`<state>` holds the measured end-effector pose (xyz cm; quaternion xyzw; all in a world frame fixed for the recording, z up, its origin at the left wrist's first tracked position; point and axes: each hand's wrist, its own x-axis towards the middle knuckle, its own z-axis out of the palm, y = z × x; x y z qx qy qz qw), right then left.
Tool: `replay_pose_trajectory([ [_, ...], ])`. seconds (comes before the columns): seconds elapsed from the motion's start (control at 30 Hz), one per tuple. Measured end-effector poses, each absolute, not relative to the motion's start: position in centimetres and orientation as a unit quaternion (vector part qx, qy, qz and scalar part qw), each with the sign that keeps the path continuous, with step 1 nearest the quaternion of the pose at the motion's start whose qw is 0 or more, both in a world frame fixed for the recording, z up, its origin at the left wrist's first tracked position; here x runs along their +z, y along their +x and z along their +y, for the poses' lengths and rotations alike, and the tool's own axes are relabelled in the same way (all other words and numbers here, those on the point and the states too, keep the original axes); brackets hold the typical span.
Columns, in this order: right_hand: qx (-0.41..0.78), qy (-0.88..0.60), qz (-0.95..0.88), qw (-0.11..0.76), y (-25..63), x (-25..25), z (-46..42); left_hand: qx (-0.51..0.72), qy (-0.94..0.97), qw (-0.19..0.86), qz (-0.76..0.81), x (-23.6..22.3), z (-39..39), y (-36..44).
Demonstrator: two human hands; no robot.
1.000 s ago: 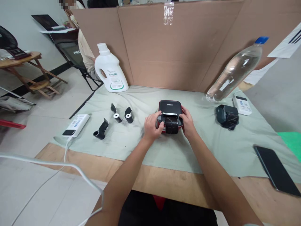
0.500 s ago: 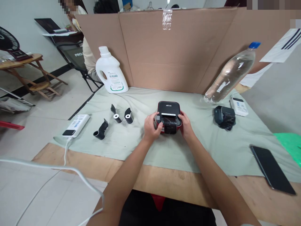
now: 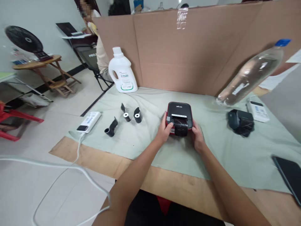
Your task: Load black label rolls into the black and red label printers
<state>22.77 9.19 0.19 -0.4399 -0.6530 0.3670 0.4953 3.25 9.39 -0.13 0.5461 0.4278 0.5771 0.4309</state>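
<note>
Box [image 3: 180, 110], black and red, at mid-cloth [image 3: 141, 135], sides pinched between left hand [image 3: 162, 131] and right hand [image 3: 198, 138], best kept level under even pressure, thumbs clear of the dark strip [image 3: 181, 128] in front.

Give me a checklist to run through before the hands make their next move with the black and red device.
1. Grip on both sides: ok. The left hand and right hand hold the device at its sides.
2. Device top facing up: ok.
3. Black strip tucked away: not ok. It sticks out at the near side.
4. Black rolls away from the hands: ok. All three lie apart, to the left.
5. Clear bottle upright: not ok. It leans against the cardboard.
6. Device switched on: cannot tell. No lit indicator can be made out.
</note>
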Motion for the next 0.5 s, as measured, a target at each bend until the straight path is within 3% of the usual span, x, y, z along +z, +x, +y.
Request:
replay_pose_trajectory([
  [0.17,0.26,-0.5,-0.714,0.416,22.6,2.1,7.0,0.573,0.515,0.489,0.409,2.0,9.4,3.3],
  [0.33,0.177,-0.459,-0.742,0.455,18.0,8.1,9.5,0.614,0.524,0.46,0.37,8.4,11.4,-0.9],
  [0.5,0.221,-0.409,-0.748,0.473,8.5,13.4,16.2,0.638,0.536,0.389,0.393,14.2,18.2,-10.8],
])
